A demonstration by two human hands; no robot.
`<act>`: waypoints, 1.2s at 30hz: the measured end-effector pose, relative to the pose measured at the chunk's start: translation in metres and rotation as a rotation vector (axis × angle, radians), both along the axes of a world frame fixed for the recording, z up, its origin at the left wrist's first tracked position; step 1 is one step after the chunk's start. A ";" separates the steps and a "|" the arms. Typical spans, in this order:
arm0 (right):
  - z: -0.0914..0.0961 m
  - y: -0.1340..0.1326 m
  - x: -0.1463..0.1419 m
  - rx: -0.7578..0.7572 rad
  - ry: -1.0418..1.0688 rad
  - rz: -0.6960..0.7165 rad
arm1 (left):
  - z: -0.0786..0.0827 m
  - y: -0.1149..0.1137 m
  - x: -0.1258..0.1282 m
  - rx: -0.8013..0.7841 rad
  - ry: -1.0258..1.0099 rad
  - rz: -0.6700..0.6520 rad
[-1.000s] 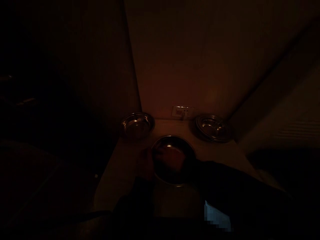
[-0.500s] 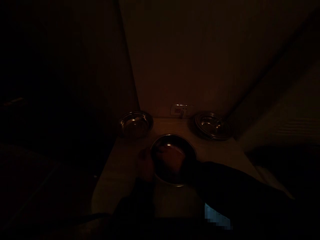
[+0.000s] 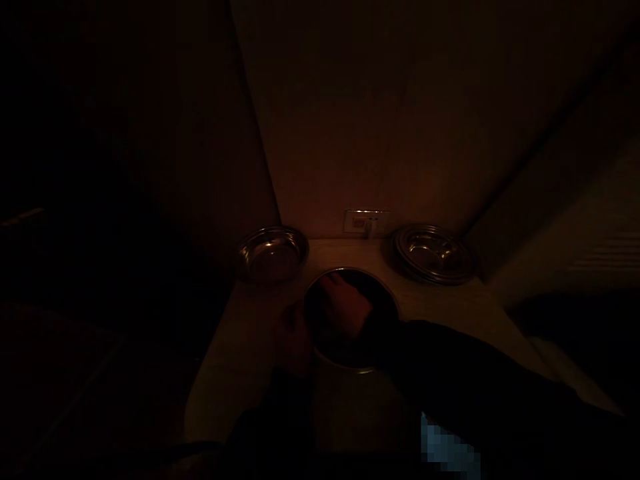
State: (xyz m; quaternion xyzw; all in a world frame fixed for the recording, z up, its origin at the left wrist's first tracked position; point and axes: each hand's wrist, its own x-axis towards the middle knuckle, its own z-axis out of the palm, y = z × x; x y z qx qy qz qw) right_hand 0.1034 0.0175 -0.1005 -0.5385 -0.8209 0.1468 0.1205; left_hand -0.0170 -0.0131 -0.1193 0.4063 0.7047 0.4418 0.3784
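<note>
The scene is very dark. A round metal dish with a bright thin rim lies on the table in the middle. My left hand is at its left edge, with the fingers closed on the rim. Inside the dish is my right hand, reaching in from the right in a dark sleeve. Its fingers are close together and point towards the far left of the dish. Whatever lies under those fingers is lost in shadow.
A shiny metal bowl stands at the table's back left corner. Several stacked metal dishes stand at the back right. A wall socket with a plug is just above the light tabletop, which meets the wall behind.
My right hand has shifted slightly up and to the right within the dish. My left hand keeps its place at the rim. The view has moved a little.
</note>
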 end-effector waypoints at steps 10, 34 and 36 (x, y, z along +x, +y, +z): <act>0.032 -0.019 0.048 -0.177 -0.036 0.492 | 0.007 -0.001 0.001 -0.076 0.000 -0.020; 0.014 -0.012 0.020 0.023 -0.332 0.399 | 0.006 0.011 -0.002 -0.031 0.104 -0.028; 0.029 0.003 0.037 0.074 -0.506 0.380 | 0.007 0.010 -0.003 -0.033 0.107 -0.029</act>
